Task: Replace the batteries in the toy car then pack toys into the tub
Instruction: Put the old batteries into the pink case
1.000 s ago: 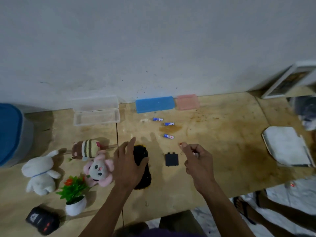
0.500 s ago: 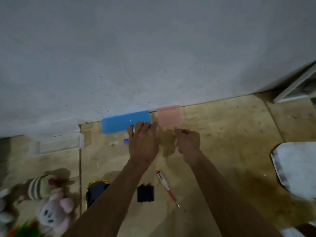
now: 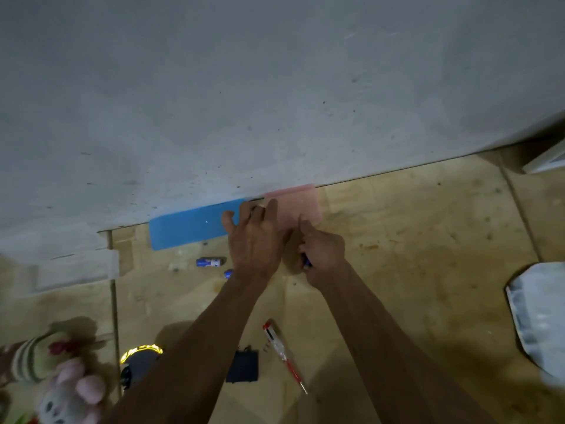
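Note:
My left hand (image 3: pixel 253 240) reaches to the wall with its fingers spread, the fingertips at the seam between the blue box (image 3: pixel 186 229) and the pink box (image 3: pixel 301 201). My right hand (image 3: pixel 322 254) is curled beside it with a blue battery (image 3: pixel 306 262) showing in its grip. One blue battery (image 3: pixel 209 262) lies loose on the table, and another battery (image 3: pixel 228 273) peeks out from under my left wrist. The dark toy car (image 3: pixel 139 361), its black battery cover (image 3: pixel 243 366) and a red-and-white screwdriver (image 3: pixel 282 351) lie nearer me, between and under my forearms.
A clear plastic tub (image 3: pixel 73 269) stands at the left against the wall. Plush toys, a striped one (image 3: pixel 27 359) and a pink one (image 3: pixel 72 393), sit at the lower left. A white crumpled sheet (image 3: pixel 541 313) lies at the right edge. The table is bare wood.
Both hands have moved from the car forward to the boxes at the wall, and the view has tilted up. The screwdriver now lies on the table. My right hand has closed on a battery.

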Tool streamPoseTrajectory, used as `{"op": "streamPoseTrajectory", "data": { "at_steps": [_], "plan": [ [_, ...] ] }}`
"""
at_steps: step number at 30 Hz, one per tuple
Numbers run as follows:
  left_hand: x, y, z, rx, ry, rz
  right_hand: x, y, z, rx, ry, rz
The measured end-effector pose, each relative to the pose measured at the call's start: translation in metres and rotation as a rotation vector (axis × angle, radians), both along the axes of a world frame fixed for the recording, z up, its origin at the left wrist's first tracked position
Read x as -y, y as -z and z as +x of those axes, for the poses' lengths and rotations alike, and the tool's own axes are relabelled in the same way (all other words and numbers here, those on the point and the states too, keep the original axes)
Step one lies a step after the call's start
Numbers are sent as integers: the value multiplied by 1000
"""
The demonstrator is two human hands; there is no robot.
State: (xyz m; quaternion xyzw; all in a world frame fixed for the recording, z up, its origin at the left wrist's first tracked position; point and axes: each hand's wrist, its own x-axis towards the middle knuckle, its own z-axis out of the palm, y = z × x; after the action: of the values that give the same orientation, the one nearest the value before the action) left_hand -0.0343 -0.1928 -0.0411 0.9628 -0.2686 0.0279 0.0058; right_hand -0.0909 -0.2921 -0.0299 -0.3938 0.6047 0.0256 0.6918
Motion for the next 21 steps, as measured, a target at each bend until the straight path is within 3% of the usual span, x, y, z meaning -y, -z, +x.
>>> {"op": "streamPoseTrajectory", "data": {
  "at_steps": [8, 18, 21],
  "plan": [
    [0, 0, 3, 23, -1, 24, -2, -8, -4, 69, -13, 69],
    [1, 7, -8, 82, -126, -18, 21, -63, 17, 225, -95, 37],
    [0, 6, -10, 59, -135, -29, 33, -69, 29, 238, -28, 117]
  ]
}}
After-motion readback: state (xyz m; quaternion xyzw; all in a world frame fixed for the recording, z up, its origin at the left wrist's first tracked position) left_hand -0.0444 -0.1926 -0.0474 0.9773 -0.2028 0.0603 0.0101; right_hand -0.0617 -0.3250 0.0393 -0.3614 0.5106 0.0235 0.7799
